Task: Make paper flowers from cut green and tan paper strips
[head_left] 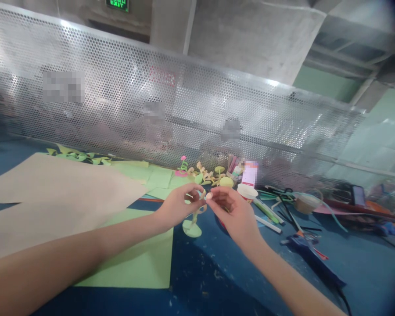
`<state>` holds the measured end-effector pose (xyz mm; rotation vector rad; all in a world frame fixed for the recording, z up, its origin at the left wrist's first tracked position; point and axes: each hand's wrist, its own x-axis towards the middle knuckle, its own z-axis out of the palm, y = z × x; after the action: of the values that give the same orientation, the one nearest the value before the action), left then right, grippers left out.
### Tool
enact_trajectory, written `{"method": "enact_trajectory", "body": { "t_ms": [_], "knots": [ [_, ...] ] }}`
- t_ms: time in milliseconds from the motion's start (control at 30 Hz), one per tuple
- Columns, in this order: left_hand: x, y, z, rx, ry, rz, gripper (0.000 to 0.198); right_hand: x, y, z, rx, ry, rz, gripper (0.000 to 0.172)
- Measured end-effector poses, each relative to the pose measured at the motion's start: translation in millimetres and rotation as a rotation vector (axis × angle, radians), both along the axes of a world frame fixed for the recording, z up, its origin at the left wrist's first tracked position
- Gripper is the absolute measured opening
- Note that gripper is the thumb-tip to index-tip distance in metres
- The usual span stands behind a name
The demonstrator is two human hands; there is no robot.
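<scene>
My left hand [181,204] is closed, with thumb and forefinger pinching the top of a pale green paper stem with a round base [192,229]. Curled bits of paper stick out along the stem, and its disc-shaped foot hangs low over the blue table. Close beside it, my right hand [235,215] is closed too, fingertips pressed together at the stem's top. A small pale tip shows there; whether it is paper or a fingertip I cannot tell. Below my left forearm lies a light green paper sheet [145,259].
Large beige sheets [62,188] cover the left. Behind are paper flowers [183,164], yellow-green discs [226,181], a phone [250,173] and a white cup [247,192]. A blue glue gun [312,256] with a cord lies right, near white sticks [268,224]. A perforated metal screen [118,87] borders the table.
</scene>
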<state>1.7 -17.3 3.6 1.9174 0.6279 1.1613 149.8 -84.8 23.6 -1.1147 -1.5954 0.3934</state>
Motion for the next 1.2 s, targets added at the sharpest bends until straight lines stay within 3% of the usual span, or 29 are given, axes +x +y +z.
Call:
{"method": "enact_trajectory", "body": {
  "t_ms": [433,1033,1200],
  "knots": [
    [-1,-11,1.0,0.204,0.078,0.059,0.018,-5,-7,5.6,-0.01,-0.098,-0.071,0.013],
    [-2,-13,-0.4,0.237,0.058,0.035,0.019,-4,-6,7.0,-0.026,-0.123,-0.071,0.01],
    [1,-9,-1.3,0.123,0.003,0.014,0.015,2,1,3.6,-0.055,-0.085,-0.024,0.023]
  ]
}}
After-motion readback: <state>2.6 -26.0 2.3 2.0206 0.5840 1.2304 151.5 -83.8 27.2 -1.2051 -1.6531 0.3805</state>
